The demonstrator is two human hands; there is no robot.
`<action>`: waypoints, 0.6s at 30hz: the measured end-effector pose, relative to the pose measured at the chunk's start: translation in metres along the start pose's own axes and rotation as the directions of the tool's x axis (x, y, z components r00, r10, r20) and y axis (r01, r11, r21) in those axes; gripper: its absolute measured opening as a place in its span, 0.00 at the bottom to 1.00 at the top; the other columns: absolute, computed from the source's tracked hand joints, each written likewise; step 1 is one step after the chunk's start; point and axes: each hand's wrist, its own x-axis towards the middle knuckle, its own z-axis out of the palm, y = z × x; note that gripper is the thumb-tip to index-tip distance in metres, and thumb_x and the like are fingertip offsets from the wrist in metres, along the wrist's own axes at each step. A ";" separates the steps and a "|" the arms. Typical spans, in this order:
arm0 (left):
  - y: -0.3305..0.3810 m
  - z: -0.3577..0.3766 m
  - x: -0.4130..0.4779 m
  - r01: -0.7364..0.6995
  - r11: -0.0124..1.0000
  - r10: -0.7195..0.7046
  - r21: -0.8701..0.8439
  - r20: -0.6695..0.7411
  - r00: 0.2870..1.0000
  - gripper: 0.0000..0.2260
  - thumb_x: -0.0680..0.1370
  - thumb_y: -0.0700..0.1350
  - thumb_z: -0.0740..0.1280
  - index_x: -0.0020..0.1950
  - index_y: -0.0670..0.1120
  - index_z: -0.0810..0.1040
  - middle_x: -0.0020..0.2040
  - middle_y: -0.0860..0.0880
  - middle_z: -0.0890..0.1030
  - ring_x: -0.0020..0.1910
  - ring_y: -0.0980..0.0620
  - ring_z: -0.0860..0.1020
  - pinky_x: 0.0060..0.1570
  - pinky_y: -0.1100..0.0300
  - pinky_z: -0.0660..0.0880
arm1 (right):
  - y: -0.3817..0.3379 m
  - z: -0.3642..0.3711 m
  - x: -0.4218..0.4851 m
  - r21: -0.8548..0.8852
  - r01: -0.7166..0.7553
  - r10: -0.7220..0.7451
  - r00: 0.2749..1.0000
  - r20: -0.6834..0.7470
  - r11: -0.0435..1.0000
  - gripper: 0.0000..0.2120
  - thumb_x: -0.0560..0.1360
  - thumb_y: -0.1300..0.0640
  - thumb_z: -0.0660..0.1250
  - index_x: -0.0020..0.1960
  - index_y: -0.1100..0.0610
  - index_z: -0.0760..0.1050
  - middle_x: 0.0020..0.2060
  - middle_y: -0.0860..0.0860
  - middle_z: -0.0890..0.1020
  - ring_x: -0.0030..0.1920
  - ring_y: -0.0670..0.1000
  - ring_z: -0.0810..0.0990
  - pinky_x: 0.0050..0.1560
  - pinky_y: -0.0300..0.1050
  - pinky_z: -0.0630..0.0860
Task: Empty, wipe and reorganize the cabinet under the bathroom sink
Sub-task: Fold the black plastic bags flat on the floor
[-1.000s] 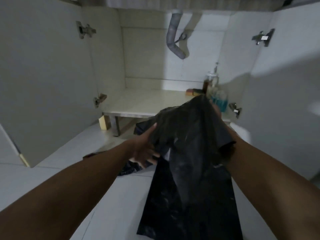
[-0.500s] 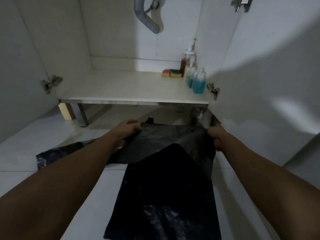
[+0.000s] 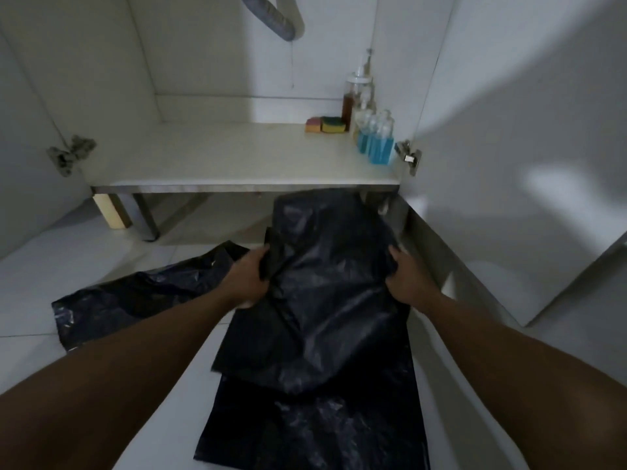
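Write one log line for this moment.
left hand: grips black plastic bag | right hand: grips it | cabinet shelf: bottles, sponges

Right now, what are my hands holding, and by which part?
The black plastic bag: left hand grips its left edge, right hand its right edge.

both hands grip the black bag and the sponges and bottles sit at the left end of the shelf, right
No. The head view shows the sponges and bottles at the right end of the shelf. The left hand and right hand do grip the black bag.
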 end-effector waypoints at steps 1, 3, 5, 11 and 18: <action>-0.004 0.003 -0.002 0.109 0.994 -0.110 0.014 0.126 0.986 0.32 0.74 0.36 0.71 0.76 0.43 0.65 0.71 0.41 0.72 0.70 0.42 0.71 0.63 0.61 0.66 | 0.009 0.003 -0.002 0.030 -0.133 0.128 0.984 0.124 0.991 0.28 0.76 0.67 0.62 0.75 0.62 0.61 0.69 0.61 0.72 0.66 0.62 0.72 0.67 0.49 0.69; -0.011 0.007 -0.003 0.248 0.966 -0.260 0.080 0.313 0.913 0.33 0.73 0.35 0.73 0.76 0.44 0.66 0.71 0.42 0.72 0.69 0.43 0.72 0.66 0.59 0.69 | 0.022 0.005 -0.004 0.025 -0.351 0.328 0.896 0.299 0.936 0.30 0.76 0.68 0.63 0.77 0.63 0.58 0.69 0.61 0.71 0.65 0.62 0.73 0.67 0.52 0.70; -0.014 0.012 -0.005 0.307 0.947 -0.316 0.091 0.415 0.853 0.30 0.73 0.33 0.72 0.75 0.44 0.69 0.70 0.42 0.74 0.66 0.44 0.74 0.64 0.55 0.74 | 0.030 0.007 -0.004 0.006 -0.422 0.395 0.852 0.343 0.906 0.35 0.74 0.65 0.65 0.78 0.60 0.55 0.72 0.60 0.66 0.68 0.62 0.70 0.68 0.54 0.69; -0.029 0.029 -0.007 0.355 0.930 -0.363 0.099 0.418 0.833 0.24 0.75 0.31 0.70 0.70 0.41 0.74 0.59 0.43 0.79 0.52 0.47 0.78 0.50 0.58 0.79 | 0.014 0.010 -0.017 0.060 -0.303 0.272 0.914 0.301 0.951 0.31 0.71 0.70 0.66 0.72 0.62 0.63 0.62 0.61 0.74 0.58 0.59 0.75 0.57 0.49 0.75; -0.035 0.029 -0.018 0.446 0.884 -0.456 0.139 0.465 0.759 0.22 0.73 0.35 0.75 0.65 0.47 0.75 0.55 0.45 0.75 0.44 0.47 0.78 0.31 0.59 0.80 | 0.013 0.017 -0.015 0.045 -0.397 0.369 0.885 0.285 0.917 0.28 0.74 0.69 0.68 0.72 0.62 0.65 0.63 0.60 0.71 0.63 0.62 0.73 0.62 0.52 0.74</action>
